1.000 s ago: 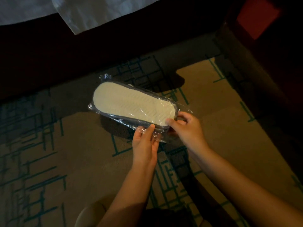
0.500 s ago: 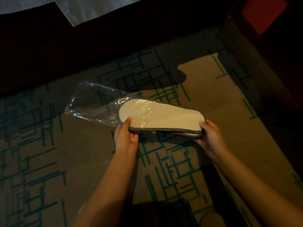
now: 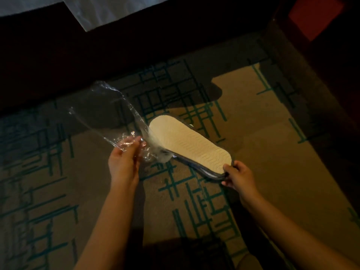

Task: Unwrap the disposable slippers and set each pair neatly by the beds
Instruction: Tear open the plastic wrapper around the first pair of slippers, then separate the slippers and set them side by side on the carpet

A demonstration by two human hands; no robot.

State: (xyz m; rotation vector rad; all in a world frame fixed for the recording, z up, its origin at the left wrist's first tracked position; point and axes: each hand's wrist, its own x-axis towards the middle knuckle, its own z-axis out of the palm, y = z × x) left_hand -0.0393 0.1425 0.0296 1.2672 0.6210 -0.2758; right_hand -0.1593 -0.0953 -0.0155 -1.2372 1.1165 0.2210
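Right hand (image 3: 238,177): at 4 o'clock of centre, fingers curled round the heel end of the slippers (image 3: 190,145), thumb on the pale sole, pinching the stacked pair at its dark rim

Left hand (image 3: 124,158): at 8 o'clock of centre, fingers closed on a crumpled bunch of the wrapper (image 3: 109,115), gripping it at the mouth of the bag

Slippers: held in the air above the carpet, sole up, long axis running from 10 o'clock to 4 o'clock; a second slipper shows as an edge beneath the first. A second ago the pair lies fully inside the clear film; half a second ago about half is out; now nearly the whole sole is bare, with only the toe end touching or just inside the bag's mouth. Exact overlap at the toe is hard to tell through the glare

Wrapper: clear plastic, now mostly empty, hanging slack and stretched up toward 10 o'clock from the left hand; earlier it clings tightly round the pair. The two hands have drawn apart, right toward 4 o'clock, left toward 8 o'clock

Meaning for the task: unwrapping of this pair is judged almost done; one short further pull should free the toe. Separating the two slippers and placing them by the bed is not yet done

Carpet (image 3: 253,114): tan with teal line pattern, below both hands

Bed (image 3: 97,12): at 12 o'clock, white sheet corner hanging over a dark base

Red item (image 3: 315,14): at 2 o'clock, in deep shadow, kind not clear
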